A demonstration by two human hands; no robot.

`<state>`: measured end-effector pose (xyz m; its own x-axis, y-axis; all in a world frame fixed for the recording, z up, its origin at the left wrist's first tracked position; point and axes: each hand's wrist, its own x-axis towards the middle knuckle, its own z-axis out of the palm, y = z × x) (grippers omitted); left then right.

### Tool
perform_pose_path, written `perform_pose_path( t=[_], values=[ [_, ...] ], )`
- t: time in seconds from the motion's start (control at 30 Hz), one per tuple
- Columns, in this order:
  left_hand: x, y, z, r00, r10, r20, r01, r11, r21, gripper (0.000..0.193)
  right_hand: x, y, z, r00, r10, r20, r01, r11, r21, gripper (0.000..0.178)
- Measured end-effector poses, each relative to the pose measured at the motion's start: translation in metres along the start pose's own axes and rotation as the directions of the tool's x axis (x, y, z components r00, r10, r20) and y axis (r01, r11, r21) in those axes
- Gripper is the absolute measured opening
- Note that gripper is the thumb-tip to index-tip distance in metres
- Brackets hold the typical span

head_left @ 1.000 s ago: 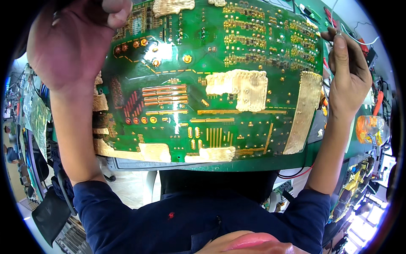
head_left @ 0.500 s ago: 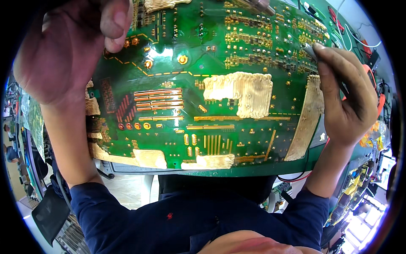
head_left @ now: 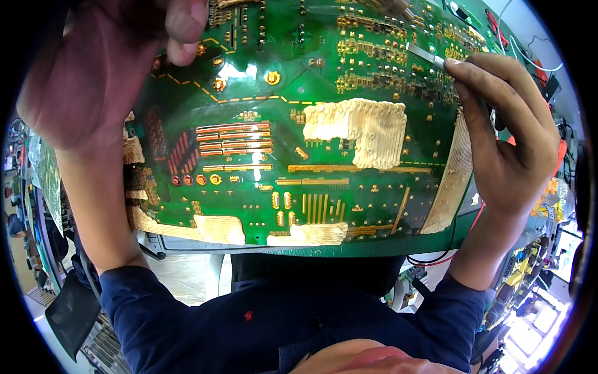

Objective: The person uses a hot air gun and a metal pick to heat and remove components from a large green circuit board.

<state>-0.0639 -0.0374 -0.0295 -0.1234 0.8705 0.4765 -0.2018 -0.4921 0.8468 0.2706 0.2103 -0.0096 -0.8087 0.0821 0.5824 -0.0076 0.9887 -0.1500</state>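
A large green circuit board (head_left: 249, 187) lies before me, with gold contacts, small components and patches of cream-coloured masking (head_left: 380, 140). Over its far right part, my right hand (head_left: 507, 124) pinches a thin, flat silver blade-like tool (head_left: 427, 55) between thumb and fingers. The tool's tip points left over rows of small components; I cannot tell whether it touches them. My left hand (head_left: 93, 81) is raised above the board's far left, fingers curled at the top edge; what they hold is hidden. A brownish metal nozzle-like tip (head_left: 398, 9) enters at the top, its other end out of view.
The board rests on a green work surface (head_left: 430, 247) near its front edge. At the right are red and black leads (head_left: 436, 258), white cables (head_left: 514, 50) and yellow packaging (head_left: 554, 202). A black chair (head_left: 71, 315) stands at lower left.
My right hand has shifted slightly left, and the silver tool now extends flat to the left, its blade more visible. My left hand and the nozzle-like tip have moved a little right.
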Motion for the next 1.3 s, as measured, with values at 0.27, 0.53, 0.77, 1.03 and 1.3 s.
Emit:
perform_pose_path(
  t=[0.27,0.53,0.77,1.03,1.3],
  values=[
    [-0.021,0.006,-0.048,1.000,-0.004,-0.024,0.004,1.000,0.001,0.070,0.003,0.008,0.004,0.999,-0.025,0.028,0.024,0.999,0.041,0.022],
    [-0.037,0.019,-0.105,1.000,0.009,-0.012,-0.009,1.000,-0.012,0.071,0.004,0.008,-0.006,0.996,-0.026,0.082,0.020,0.997,0.069,0.022],
    [-0.033,0.017,-0.097,1.000,0.022,-0.008,-0.022,1.000,0.002,0.071,0.008,0.005,-0.008,0.994,-0.058,0.094,0.054,0.998,0.039,0.022],
    [-0.034,0.015,-0.109,0.999,0.040,-0.008,-0.040,0.999,0.005,0.071,0.010,0.005,-0.004,0.994,-0.074,0.080,0.072,0.997,0.027,0.022],
    [-0.032,0.012,-0.100,0.998,0.057,-0.007,-0.057,0.998,0.026,0.071,0.005,0.001,0.009,0.999,-0.036,0.004,0.036,0.998,0.054,0.021]
  ],
)
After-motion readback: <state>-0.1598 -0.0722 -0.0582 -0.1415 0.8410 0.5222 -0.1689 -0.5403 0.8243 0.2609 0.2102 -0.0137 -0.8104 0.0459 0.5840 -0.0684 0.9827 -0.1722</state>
